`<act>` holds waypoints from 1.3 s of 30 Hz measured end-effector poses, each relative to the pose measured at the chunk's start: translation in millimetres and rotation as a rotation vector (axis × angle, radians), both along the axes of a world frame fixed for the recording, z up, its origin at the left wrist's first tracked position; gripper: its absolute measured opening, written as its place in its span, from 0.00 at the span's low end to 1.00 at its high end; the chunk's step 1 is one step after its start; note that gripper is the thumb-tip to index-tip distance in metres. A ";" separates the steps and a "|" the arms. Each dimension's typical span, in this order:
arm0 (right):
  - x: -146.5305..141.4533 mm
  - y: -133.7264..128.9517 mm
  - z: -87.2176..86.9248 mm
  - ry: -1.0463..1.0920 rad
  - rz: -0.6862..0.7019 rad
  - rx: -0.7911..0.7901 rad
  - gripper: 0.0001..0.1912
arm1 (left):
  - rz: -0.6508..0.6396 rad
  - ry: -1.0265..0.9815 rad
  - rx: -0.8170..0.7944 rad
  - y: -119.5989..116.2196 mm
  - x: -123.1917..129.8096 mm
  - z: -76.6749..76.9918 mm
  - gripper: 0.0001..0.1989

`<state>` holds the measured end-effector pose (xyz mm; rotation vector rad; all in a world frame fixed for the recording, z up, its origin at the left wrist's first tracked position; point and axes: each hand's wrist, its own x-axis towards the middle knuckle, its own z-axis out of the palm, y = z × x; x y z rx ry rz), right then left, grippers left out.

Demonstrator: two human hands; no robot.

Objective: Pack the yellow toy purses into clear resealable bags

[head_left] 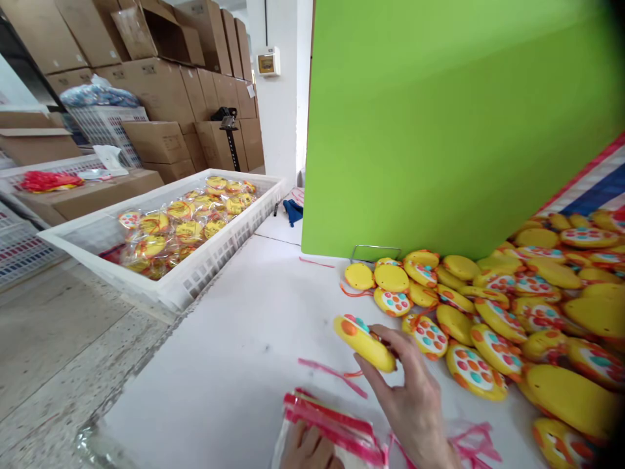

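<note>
My right hand (413, 391) pinches a yellow toy (364, 342) between thumb and fingers, above the white table. The toy is tilted on edge, its orange and teal buttons facing up and an orange cord hanging below. At the bottom edge, my left hand (312, 448) rests with bent fingers on a clear plastic bag (332, 420) with a red and pink top band. The left thumb is hidden. To the right spreads a pile of similar yellow toys (478, 371), some showing white faces with coloured buttons, others plain backs.
A white crate (180, 290) at left holds bagged yellow toys (188, 228). A green board (439, 130) stands behind the table (229, 365). Pink strips (334, 374) lie near the bag. Cardboard boxes (151, 91) are stacked at the back left.
</note>
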<state>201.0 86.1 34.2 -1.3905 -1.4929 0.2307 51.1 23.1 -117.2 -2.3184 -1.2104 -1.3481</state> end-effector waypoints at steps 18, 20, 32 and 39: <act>13.1 -98.8 -26.7 0.895 0.140 -0.788 0.32 | -0.346 0.054 -0.863 -7.0 -35.6 81.3 0.14; 13.2 -99.8 -21.7 1.006 0.157 -0.856 0.27 | -0.357 0.060 -0.823 -6.6 -34.2 80.5 0.10; -21.6 -104.9 -35.5 0.201 0.103 -0.673 0.24 | -0.371 0.072 -0.538 -18.4 -44.1 104.2 0.11; 3.9 -109.0 -38.4 -0.047 0.315 -0.552 0.23 | -0.146 -0.382 -1.007 -2.6 -76.7 132.3 0.08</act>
